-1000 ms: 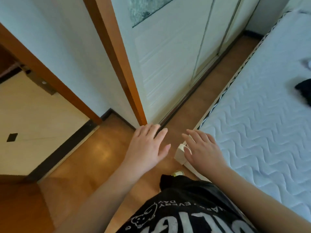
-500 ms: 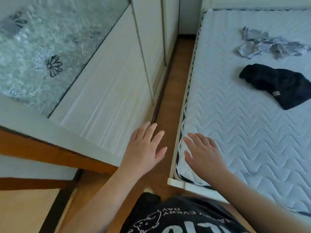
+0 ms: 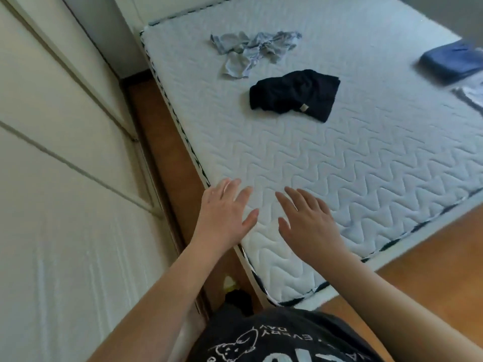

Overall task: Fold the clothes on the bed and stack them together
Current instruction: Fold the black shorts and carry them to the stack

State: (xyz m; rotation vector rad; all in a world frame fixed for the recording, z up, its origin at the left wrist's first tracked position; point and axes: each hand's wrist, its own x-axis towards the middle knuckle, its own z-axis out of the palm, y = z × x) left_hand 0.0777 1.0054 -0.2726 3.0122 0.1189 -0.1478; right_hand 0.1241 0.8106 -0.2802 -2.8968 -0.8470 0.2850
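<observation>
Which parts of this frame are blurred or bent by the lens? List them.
Head view: the blue folded item at the right edge is smeared by motion blur; the dark garment and grey crumpled garment read fairly sharp; both hands, left hand and right hand, are slightly soft; wide-angle distortion tilts the mattress edges and wardrobe doors; lighting is soft daylight, no harsh glare.

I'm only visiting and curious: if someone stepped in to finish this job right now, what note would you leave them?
Left hand: open, holding nothing, over the bed's near corner.
Right hand: open, holding nothing, over the mattress.
Clothes: black garment lies crumpled mid-bed; grey garment lies rumpled beyond it. A blue item lies at the right edge, blurred.
Done: nothing folded from what shows.
Left: fold the black and grey pieces, then stack them together.
</observation>
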